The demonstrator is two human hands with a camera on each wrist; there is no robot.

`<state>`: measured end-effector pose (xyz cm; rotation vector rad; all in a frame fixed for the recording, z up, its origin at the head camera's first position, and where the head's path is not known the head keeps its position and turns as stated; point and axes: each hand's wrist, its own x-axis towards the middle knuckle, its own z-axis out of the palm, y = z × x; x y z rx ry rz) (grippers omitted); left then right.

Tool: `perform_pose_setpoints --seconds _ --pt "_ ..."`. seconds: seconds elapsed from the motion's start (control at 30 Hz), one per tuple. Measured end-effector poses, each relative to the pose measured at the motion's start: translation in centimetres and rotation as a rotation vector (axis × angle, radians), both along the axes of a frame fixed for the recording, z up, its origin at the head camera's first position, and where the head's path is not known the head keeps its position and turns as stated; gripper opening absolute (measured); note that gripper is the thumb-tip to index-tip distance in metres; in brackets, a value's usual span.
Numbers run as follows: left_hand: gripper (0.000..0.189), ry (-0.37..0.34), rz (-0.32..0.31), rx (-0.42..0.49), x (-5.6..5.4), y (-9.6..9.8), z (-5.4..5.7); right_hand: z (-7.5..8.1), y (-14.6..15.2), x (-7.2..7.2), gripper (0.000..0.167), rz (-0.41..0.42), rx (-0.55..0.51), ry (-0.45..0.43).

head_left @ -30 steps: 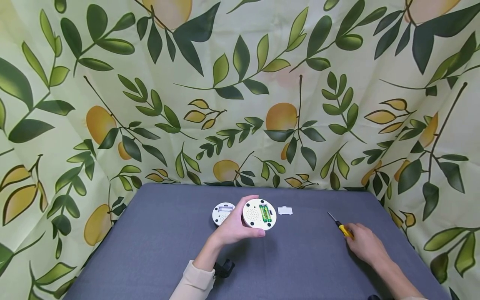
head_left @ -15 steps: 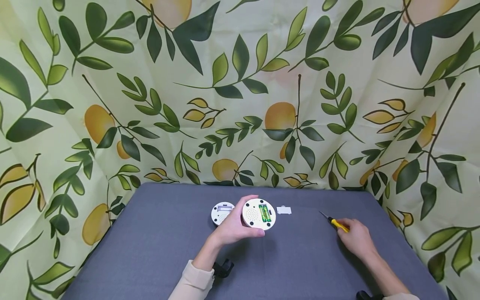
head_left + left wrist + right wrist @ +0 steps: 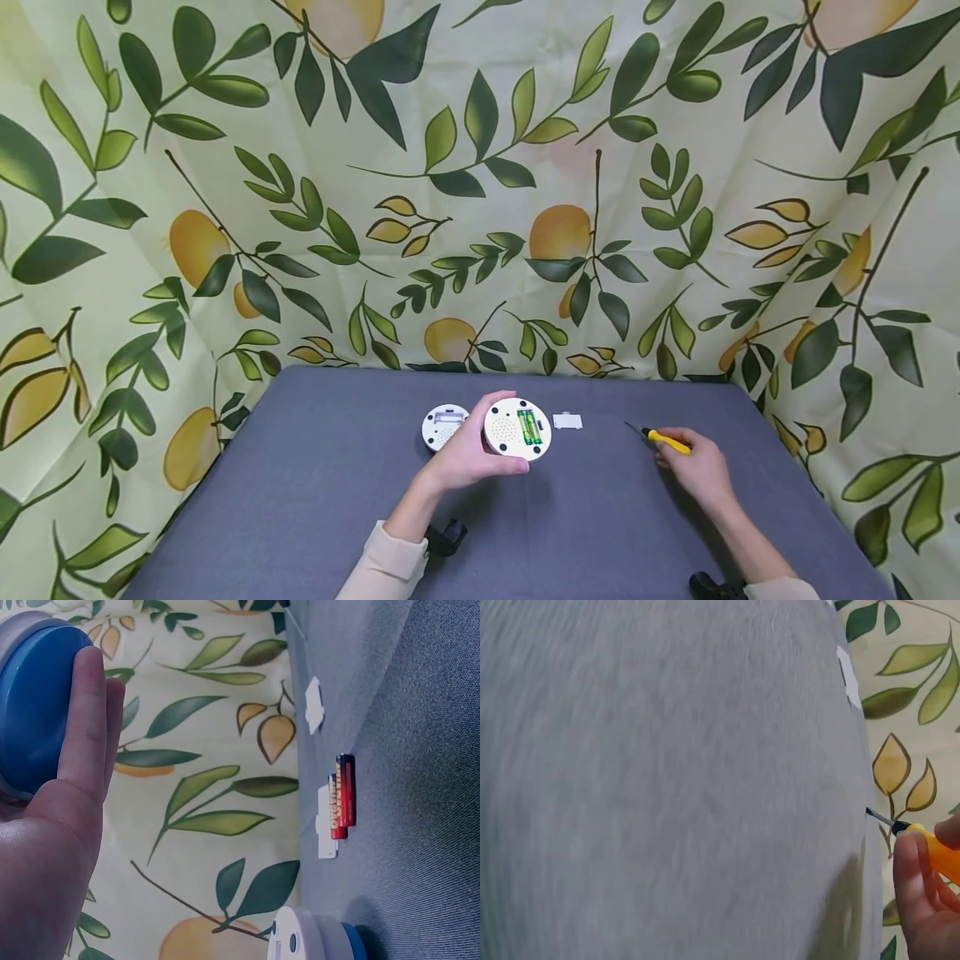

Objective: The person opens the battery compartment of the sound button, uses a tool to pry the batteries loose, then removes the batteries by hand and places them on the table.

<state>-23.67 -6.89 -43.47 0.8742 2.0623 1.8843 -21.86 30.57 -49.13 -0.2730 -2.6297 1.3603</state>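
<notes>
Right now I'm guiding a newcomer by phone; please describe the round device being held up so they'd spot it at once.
Find the gray table, then the left grip raised above its middle. It holds a white-backed device, blue on the opposite side. Unlike its twin lying on the table, this one has green batteries in its open slot.

Battery cover on table, right of two round devices, left of screwdriver

No text can be read; the lettering on the red batteries is blurred.
</notes>
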Motion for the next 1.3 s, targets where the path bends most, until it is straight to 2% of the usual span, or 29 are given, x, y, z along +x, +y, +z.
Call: perform_pose_setpoints --seconds 0.13,0.27,0.53,0.77,1.07,1.3 --pt "0.093 0.0 0.01 -0.019 0.0 0.0 -0.1 0.2 -0.9 -0.2 0.037 -0.034 -0.123 -0.025" --pt "0.094 0.001 0.013 -0.021 0.0 0.0 0.0 0.6 -1.8 -0.4 0.037 -0.042 -0.189 -0.029" --pt "0.094 -0.002 -0.008 0.003 -0.1 0.0 0.0 1.5 -3.4 -0.1 0.038 0.004 -0.222 0.014" --pt "0.095 0.007 -0.009 0.029 -0.3 -0.1 -0.1 2.0 -4.7 -0.3 0.037 0.032 -0.302 0.053" --pt "0.096 -0.031 -0.037 0.107 -0.4 -0.1 -0.3 2.8 -6.3 -0.2 0.041 0.07 -0.343 0.085" --pt "0.096 -0.015 -0.013 0.066 -0.5 -0.2 -0.3 3.6 -7.1 0.0 0.037 0.113 -0.332 0.161"
